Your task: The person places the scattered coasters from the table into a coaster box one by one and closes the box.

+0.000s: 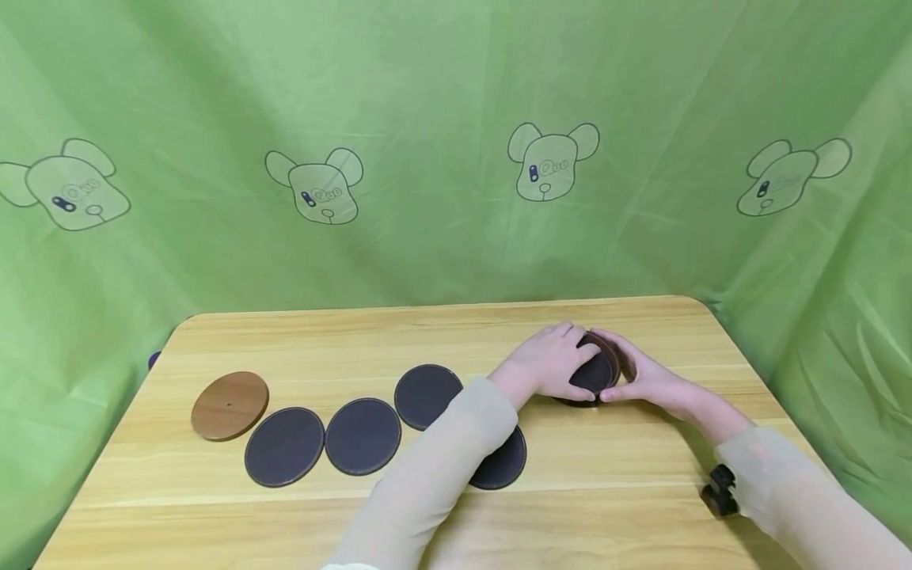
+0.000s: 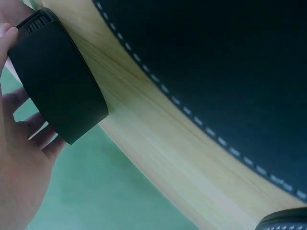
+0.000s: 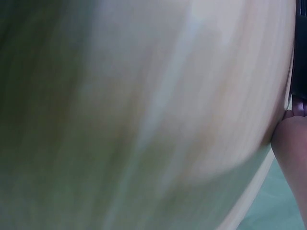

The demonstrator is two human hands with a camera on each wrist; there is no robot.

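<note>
Both hands are at a dark round coaster holder (image 1: 597, 374) on the right side of the table. From its left, my left hand (image 1: 552, 364) grips it, fingers curled over the far rim and thumb near the front. My right hand (image 1: 644, 380) holds the opposite side, its thumb at the near edge and fingers round the back. The left wrist view gives the holder's black curved wall (image 2: 60, 79), with a ribbed slot at one end. Dark stitched coasters lie left of the hands, among them a coaster (image 1: 363, 435) in the middle and another (image 1: 502, 459) partly under my left sleeve.
A brown disc (image 1: 230, 405) with a small centre mark lies at the far left of the wooden table (image 1: 606, 507). Beside it is another dark coaster (image 1: 285, 446), and one more (image 1: 427, 394) sits farther back. Green cloth (image 1: 442, 95) hangs behind the table and at its sides.
</note>
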